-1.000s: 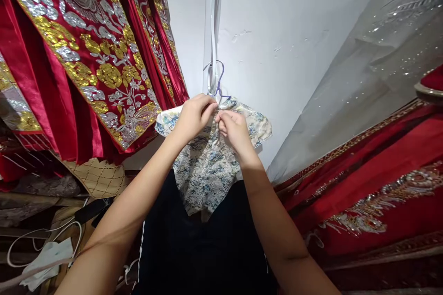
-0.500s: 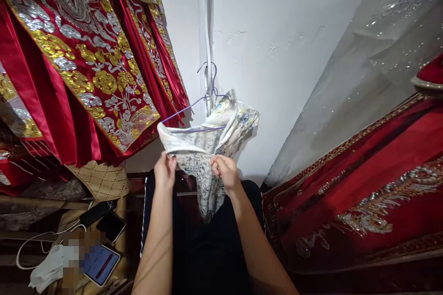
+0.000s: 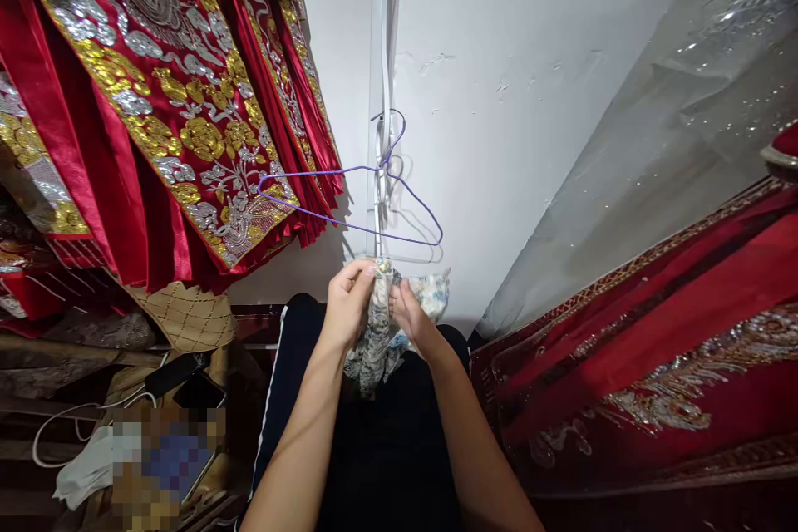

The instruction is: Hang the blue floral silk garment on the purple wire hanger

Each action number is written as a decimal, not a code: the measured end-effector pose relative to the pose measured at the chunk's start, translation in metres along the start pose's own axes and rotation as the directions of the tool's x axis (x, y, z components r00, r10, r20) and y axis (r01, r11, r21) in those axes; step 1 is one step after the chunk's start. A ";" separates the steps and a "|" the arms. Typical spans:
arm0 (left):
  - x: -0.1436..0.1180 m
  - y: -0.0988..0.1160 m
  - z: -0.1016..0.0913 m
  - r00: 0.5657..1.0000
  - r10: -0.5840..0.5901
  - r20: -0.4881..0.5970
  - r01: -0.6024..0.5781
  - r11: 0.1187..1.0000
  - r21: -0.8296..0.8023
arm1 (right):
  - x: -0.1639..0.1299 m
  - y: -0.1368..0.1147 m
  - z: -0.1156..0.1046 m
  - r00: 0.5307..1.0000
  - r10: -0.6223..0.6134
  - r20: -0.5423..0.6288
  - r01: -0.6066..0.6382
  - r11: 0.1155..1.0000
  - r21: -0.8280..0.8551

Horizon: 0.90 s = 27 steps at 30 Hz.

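A pale floral garment (image 3: 375,341) hangs bunched between my hands, its lower part over my lap. My left hand (image 3: 349,303) pinches its upper edge between thumb and fingers. Close beside it, my right hand (image 3: 411,317) has its fingers curled against the cloth, thumb up; some of the floral fabric shows behind that hand. Just above both hands, a purple wire hanger (image 3: 352,226) with nothing on it hangs by its hook from a white strap (image 3: 385,66) against the wall. It is apart from the garment.
Red costumes with gold and silver embroidery (image 3: 205,137) hang at the left. A red embroidered garment (image 3: 654,366) under clear plastic (image 3: 598,174) stands at the right. On a wooden stool (image 3: 218,357) at lower left lie phones, a white cable (image 3: 37,440) and a tissue (image 3: 87,465).
The garment has come off the hanger and moved down into my lap, bunched up. My left hand has shifted right, close to my right hand. The hanger now hangs bare and turned.
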<state>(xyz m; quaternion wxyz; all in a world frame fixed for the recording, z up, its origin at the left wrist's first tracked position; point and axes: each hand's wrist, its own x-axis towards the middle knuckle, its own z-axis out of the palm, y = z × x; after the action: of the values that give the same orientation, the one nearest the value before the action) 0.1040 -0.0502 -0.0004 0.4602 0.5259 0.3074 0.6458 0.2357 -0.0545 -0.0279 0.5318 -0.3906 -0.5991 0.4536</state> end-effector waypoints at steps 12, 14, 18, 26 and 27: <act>0.015 0.011 -0.060 0.848 -0.281 0.450 -0.003 0.846 0.534 | 0.085 -0.053 -0.039 0.948 -0.290 0.129 0.308 0.941 -0.144; 0.015 0.011 -0.072 0.883 -0.280 0.378 -0.044 0.751 0.659 | 0.108 -0.044 -0.041 0.949 -0.316 -0.013 0.309 0.933 -0.183; 0.022 0.013 -0.094 0.923 -0.288 0.257 -0.086 0.496 0.864 | 0.137 -0.007 -0.033 0.974 -0.219 -0.054 0.202 0.953 -0.225; 0.047 0.038 -0.128 0.913 -0.406 0.044 -0.019 0.065 0.998 | 0.121 -0.001 -0.090 0.980 -0.192 -0.058 0.166 0.940 -0.298; 0.056 0.045 -0.126 0.930 -0.357 0.088 -0.066 0.074 0.995 | 0.118 -0.005 -0.098 0.980 -0.192 -0.056 0.166 0.938 -0.305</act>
<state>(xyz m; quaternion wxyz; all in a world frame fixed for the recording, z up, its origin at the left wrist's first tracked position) -0.0313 -0.0057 0.0292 0.0894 0.7564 0.6357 0.1259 0.3176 0.0691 0.0129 0.5304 -0.4293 -0.6708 0.2904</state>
